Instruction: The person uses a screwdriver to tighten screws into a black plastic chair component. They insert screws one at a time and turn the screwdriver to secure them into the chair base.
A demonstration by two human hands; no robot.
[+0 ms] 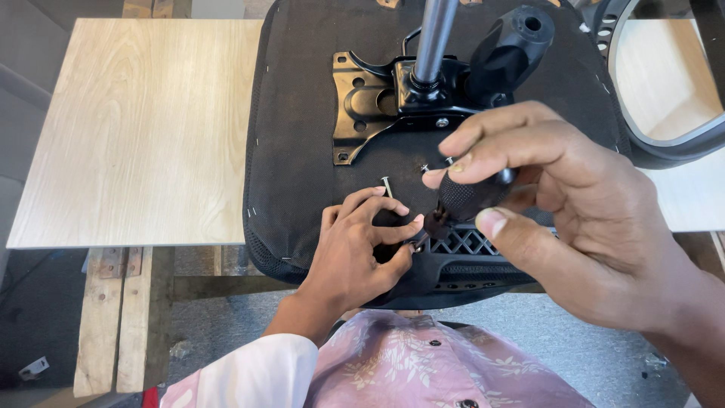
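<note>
An upturned black office-chair seat [302, 128] lies across a light wooden table top [143, 121]. My right hand [559, 204] grips a stubby black screwdriver [468, 198], its tip angled down-left toward the seat's near edge. My left hand [361, 253] pinches something small at that tip, against a black latticed plastic bracket [468, 245]; the piece itself is hidden by my fingers. A loose silver screw [387, 185] lies on the seat just above my left fingers.
A black metal tilt plate [370, 106] with a grey gas-lift cylinder [434, 38] and a black knob lever [510, 49] is bolted to the seat. A grey curved chair part [672, 147] sits at right. Wooden pallet slats [113, 317] show below the table.
</note>
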